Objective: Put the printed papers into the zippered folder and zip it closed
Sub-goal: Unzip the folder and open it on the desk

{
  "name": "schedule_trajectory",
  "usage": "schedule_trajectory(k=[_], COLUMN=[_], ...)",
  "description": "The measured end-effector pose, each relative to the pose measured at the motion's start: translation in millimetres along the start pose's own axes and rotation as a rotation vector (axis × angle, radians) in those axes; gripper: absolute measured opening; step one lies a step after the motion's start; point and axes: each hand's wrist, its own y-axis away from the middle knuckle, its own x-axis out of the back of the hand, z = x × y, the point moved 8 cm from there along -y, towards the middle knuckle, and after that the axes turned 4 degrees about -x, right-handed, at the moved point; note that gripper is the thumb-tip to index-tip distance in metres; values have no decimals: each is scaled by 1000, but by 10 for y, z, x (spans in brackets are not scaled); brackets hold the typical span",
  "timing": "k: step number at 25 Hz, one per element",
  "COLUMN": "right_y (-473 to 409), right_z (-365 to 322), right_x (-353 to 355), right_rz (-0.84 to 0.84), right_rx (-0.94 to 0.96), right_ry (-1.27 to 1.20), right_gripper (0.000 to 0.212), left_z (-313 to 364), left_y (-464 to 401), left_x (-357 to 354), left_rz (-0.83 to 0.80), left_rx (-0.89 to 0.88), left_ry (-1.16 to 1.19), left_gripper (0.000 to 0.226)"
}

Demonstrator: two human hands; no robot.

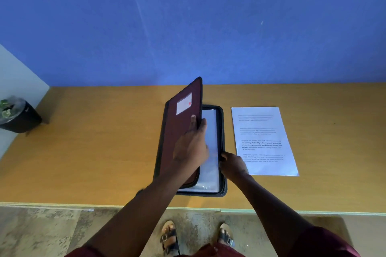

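A dark maroon zippered folder (177,131) lies unzipped on the wooden table (94,152), its cover lifted steeply. My left hand (191,144) grips the cover's free right edge, thumb on the outside. Clear plastic sleeves (211,165) show inside the lower half. My right hand (231,164) holds the right rim of the lower half, fingers curled over the zipper edge. The printed papers (263,142) lie flat on the table just right of the folder, untouched.
A small black pot with a green plant (16,117) stands at the table's far left. A blue wall (188,27) rises behind the table. The table's front edge (83,204) runs just before my sandalled feet (198,238).
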Motion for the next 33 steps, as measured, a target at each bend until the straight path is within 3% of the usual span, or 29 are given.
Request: schedule_trajectory(k=[5,10,14,24,33], right_y=[78,141,181,194,230], right_z=[-146,-247,-282,-345,-381], right_x=[-134,-269,-350,-435,-419], right_rz=[28,27,43,76,103], right_rx=[-39,-48,-69,-79,-88], right_ry=[61,240,307,355,342], right_gripper=[41,74,88,91,85], left_z=[-428,-1089,-1767,-3182,-3929], left_y=[69,150,289,468,476], left_x=[588,954,1069,618,-52], left_rz=[129,145,149,98,-129], left_rx=[16,106,221,440,460], left_ry=[-46,-105,-113,-132,44], left_gripper=[72,69,71,84,83])
